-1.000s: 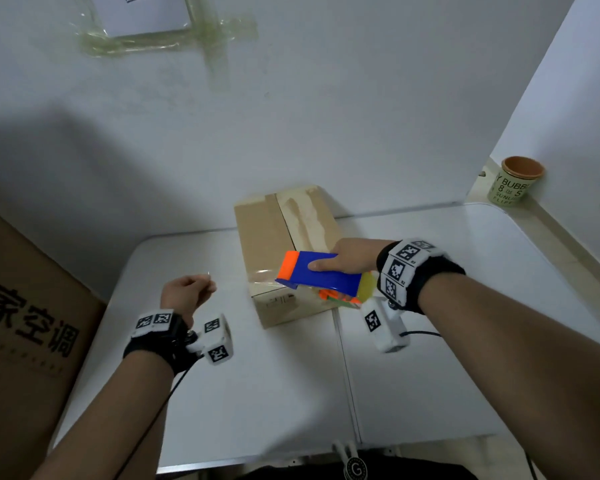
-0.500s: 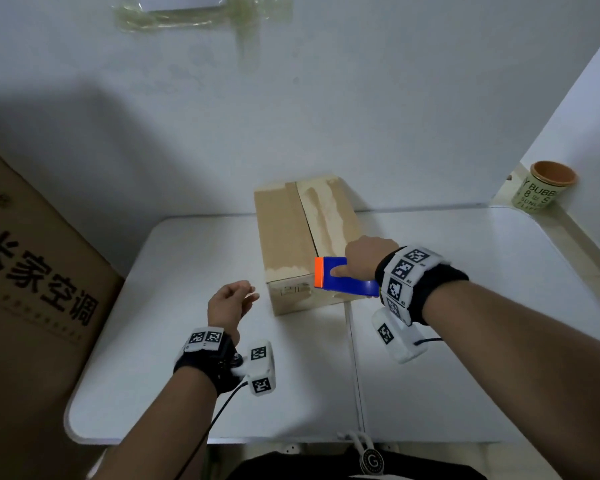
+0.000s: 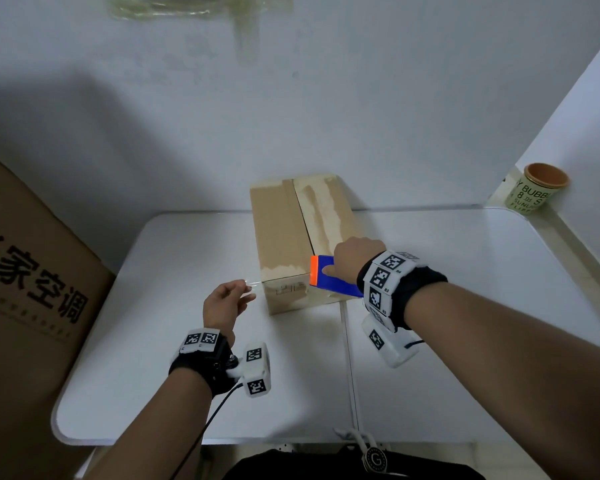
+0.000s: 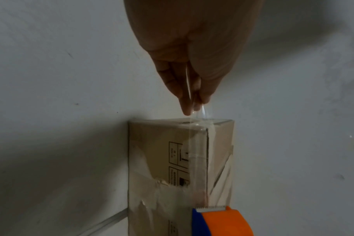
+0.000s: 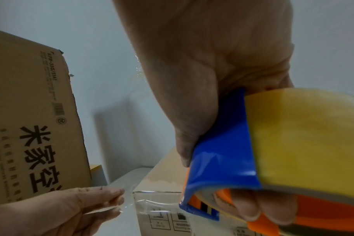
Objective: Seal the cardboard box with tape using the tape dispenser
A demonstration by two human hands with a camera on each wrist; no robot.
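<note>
While our right hand (image 3: 355, 259) is wrapped around the tape dispenser (image 3: 329, 276), fingers curled through the roll and thumb on the blue shell, we've got its orange-and-blue nose sitting at the near top edge of the cardboard box (image 3: 291, 244). You can see the yellowish tape roll (image 5: 305, 140) really close up in the right wrist view, with our fingertips (image 5: 251, 207) poking out under it.

Our left hand (image 3: 222, 304) is off to the left of the box, pinching the free end of the clear tape (image 4: 194, 159) between thumb and fingers. That strip runs from the pinch across the near end face of the box to the dispenser's toothed blade (image 4: 210, 208). Whether it's actually stuck to the cardboard yet, we can't tell.

Box sits on the white table (image 3: 174, 358), long side pointing toward the wall, with torn patches of old tape on top. Big printed carton (image 3: 32, 289) stands off the table's left edge, and a paper cup (image 3: 537, 188) is up on the ledge at far right.
</note>
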